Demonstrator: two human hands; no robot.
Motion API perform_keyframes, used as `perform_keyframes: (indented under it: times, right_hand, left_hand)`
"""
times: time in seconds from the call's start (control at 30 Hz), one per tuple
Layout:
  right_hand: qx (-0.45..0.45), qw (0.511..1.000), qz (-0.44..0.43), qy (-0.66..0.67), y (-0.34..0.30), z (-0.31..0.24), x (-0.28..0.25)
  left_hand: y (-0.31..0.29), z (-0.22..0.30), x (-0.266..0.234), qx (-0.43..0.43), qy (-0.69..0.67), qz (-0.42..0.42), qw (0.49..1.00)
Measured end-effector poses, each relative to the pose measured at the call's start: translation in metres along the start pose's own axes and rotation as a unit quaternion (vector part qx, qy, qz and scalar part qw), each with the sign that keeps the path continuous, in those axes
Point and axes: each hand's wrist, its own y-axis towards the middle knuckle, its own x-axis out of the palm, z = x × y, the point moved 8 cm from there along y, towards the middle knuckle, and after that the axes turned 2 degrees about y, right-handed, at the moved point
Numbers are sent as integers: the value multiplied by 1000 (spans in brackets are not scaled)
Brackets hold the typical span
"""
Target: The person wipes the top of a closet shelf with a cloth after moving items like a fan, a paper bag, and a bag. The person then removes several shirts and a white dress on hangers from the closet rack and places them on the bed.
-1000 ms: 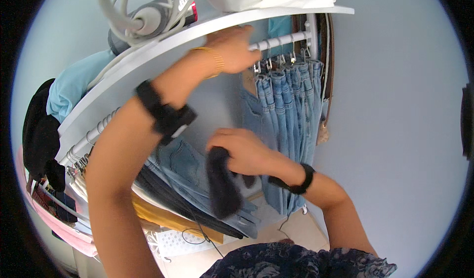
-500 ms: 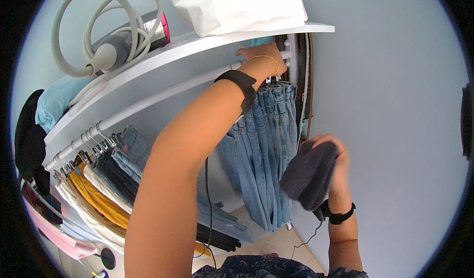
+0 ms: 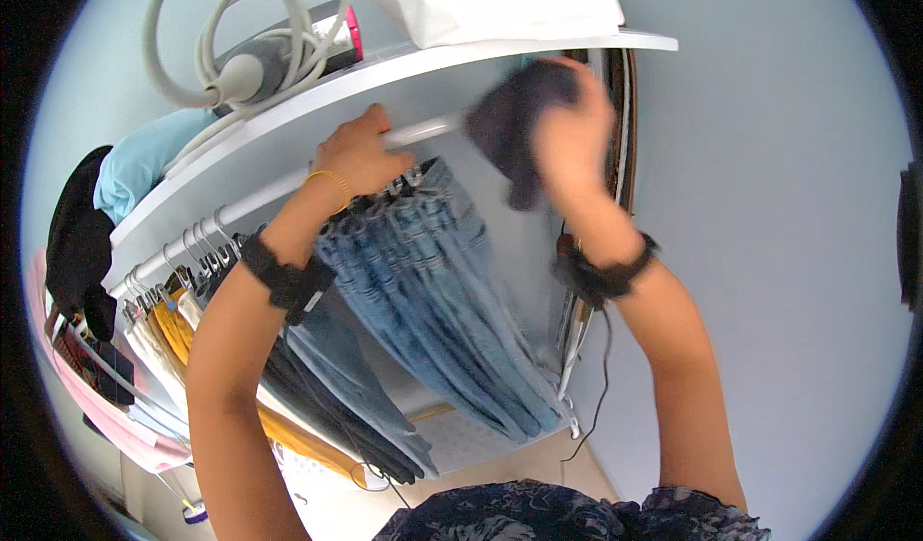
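A white clothes rail runs under a white shelf. My left hand is closed over the rail at the tops of the clip hangers, where a bunch of blue jeans hangs close together. To the right, my right hand grips a dark grey cloth, slightly blurred, held against the rail's right stretch. The cloth covers that part of the rail, and the fingers behind it are partly hidden.
Above is the white shelf, bearing a white bag, a coiled pale hose and light blue fabric. More trousers hang at the left. Belts hang beside the right wall.
My left hand has slid the jeans leftward along the rail from its right end. My right hand has lifted the dark cloth from low beside the wall up to the rail.
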Motion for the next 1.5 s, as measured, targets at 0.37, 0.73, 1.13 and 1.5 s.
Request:
perform_keyframes:
  times: [0.37,0.73,1.13,1.5]
  right_hand:
    - [-422,802,-334,-258,-32,4,94]
    - [-387,827,-81,-399,36,65,-12]
    - [471,849,-29,237,-90,159,-41]
    - [154,875,-123,443,63,15,23]
  left_hand:
    - [-26,6,-12,35,25,40,998]
    - [-25,7,-11,30,30,76,996]
    - [-32,-8,-5,41,77,111,990]
    - [-35,-6,-6,71,102,186,975]
